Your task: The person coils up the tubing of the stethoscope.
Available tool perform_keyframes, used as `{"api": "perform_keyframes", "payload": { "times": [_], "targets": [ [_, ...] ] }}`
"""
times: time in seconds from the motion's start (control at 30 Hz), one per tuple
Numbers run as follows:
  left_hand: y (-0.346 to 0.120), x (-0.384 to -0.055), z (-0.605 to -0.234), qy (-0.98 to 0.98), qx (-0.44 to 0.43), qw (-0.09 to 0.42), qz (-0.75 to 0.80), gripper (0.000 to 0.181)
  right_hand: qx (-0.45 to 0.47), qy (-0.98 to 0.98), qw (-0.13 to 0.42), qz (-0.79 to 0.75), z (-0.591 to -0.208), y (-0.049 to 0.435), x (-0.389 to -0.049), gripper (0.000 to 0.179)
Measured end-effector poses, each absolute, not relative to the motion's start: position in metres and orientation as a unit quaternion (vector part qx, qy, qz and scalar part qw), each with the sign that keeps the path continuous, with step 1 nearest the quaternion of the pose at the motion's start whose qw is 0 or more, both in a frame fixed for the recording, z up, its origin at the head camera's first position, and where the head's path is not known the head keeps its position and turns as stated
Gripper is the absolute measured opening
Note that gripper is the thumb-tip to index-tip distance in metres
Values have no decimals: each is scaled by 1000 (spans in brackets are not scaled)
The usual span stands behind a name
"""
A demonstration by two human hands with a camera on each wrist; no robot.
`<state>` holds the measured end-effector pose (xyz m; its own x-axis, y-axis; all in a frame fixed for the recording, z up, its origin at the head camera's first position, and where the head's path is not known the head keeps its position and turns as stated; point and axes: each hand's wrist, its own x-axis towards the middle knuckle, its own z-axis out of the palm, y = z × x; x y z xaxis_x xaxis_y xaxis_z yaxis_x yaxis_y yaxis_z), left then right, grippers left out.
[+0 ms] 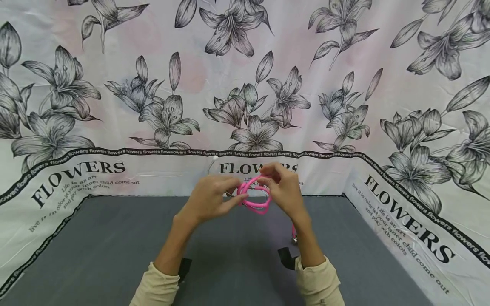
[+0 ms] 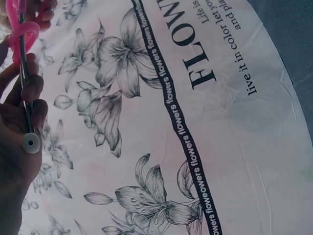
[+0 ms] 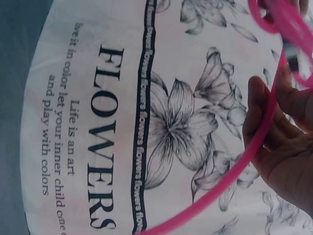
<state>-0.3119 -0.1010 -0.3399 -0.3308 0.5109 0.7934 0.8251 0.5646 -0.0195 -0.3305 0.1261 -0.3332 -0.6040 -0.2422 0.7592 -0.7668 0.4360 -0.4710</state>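
Observation:
Held up in front of the backdrop is a stethoscope (image 1: 264,208) with pink tubing, looped into a small coil between both hands. My left hand (image 1: 210,197) pinches the left side of the coil between thumb and fingers. One metal ear tube with a white ear tip (image 2: 32,143) runs along that hand's fingers in the left wrist view. On the right side, my right hand (image 1: 285,193) grips the pink tubing (image 3: 244,159) with thumb and fingertips. A free length hangs behind the right wrist, ending in a metal piece (image 1: 294,240). The coil's crossings are partly hidden by fingers.
A dark grey table top (image 1: 237,255) lies below the hands. White cloth (image 1: 252,63) printed with lilies and lettering stands behind and along both sides. Black pieces (image 1: 286,258) sit by the wrists, near the cream sleeves (image 1: 319,280).

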Motion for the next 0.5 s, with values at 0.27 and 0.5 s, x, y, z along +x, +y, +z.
{"api": "perform_keyframes", "payload": {
  "times": [0.27, 0.5],
  "targets": [
    [-99, -307, -337, -791, -407, 355, -286, 14, 327, -798, 236, 449, -334, 134, -334, 10],
    [-99, -305, -338, -788, -337, 354, -373, 15, 336, -796, 144, 481, -335, 129, -336, 19]
  ]
}}
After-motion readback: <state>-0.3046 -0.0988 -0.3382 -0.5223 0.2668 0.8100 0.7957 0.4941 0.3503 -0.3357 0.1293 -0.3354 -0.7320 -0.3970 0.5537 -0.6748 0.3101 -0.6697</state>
